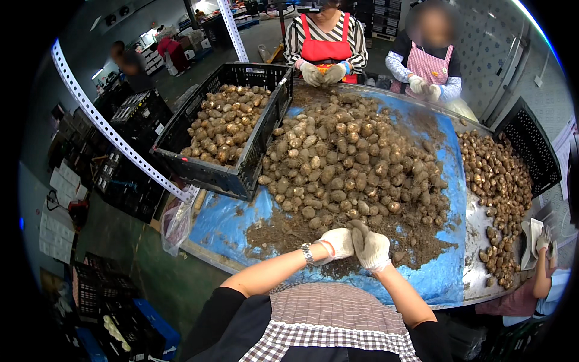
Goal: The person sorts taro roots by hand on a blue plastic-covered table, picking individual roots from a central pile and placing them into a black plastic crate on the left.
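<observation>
A large heap of small brown taro roots (356, 163), hairy and dusted with soil, is spread on a blue plastic sheet (447, 265) over the table. At its near edge my two white-gloved hands meet above loose dark soil (277, 232). The fingers of my left hand (336, 244) are curled inward against those of my right hand (372, 247), also bent closed. Dirt darkens the glove fingertips. Whatever lies between them is hidden by the gloves. A watch (307, 254) is on my left wrist.
A black crate (208, 175) of taro stands at the table's left, beside a perforated white post (114, 136). More taro (494, 181) lies at the right by a black crate (528, 151). Two gloved co-workers stand across; another's hands hold a white scoop-like thing (532, 244) at the right.
</observation>
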`<state>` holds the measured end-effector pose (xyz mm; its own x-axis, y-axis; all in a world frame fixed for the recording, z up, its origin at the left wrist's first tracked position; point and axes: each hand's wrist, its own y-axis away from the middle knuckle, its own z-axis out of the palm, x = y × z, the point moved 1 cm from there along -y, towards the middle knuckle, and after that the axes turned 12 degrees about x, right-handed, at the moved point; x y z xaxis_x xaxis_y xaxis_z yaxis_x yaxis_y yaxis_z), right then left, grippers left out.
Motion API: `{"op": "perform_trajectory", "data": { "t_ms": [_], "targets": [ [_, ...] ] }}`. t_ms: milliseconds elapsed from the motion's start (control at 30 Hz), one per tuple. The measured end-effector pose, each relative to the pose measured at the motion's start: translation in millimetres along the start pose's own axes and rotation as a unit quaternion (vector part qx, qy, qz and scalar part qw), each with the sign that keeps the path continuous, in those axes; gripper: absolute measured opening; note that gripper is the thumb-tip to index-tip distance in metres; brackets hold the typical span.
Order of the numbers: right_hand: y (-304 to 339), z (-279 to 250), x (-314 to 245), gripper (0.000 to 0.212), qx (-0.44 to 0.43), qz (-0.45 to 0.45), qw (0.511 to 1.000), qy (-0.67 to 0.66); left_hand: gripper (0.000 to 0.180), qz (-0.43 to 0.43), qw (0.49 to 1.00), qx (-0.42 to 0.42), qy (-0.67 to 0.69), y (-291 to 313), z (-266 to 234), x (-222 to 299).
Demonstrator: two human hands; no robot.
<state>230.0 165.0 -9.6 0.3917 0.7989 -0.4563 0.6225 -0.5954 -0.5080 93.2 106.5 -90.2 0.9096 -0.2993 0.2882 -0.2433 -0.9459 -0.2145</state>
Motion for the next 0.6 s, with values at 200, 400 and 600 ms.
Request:
{"op": "perform_trajectory", "data": {
  "t_ms": [200,400,600],
  "targets": [
    [-1,-2,-1,0.036,-0.045,0.114,0.989,-0.085,0.021,-0.153,0.959,-0.106,0.213,-1,-27,2],
    [-4,33,39,0.048,-0.099,0.287,0.905,-0.297,0.035,-0.229,0.968,0.097,0.045,-11,-87,33],
    [-20,8,9,0.042,-0.105,0.633,0.517,-0.567,0.035,-0.289,0.942,0.154,0.076,-5,-86,33]
  ]
}}
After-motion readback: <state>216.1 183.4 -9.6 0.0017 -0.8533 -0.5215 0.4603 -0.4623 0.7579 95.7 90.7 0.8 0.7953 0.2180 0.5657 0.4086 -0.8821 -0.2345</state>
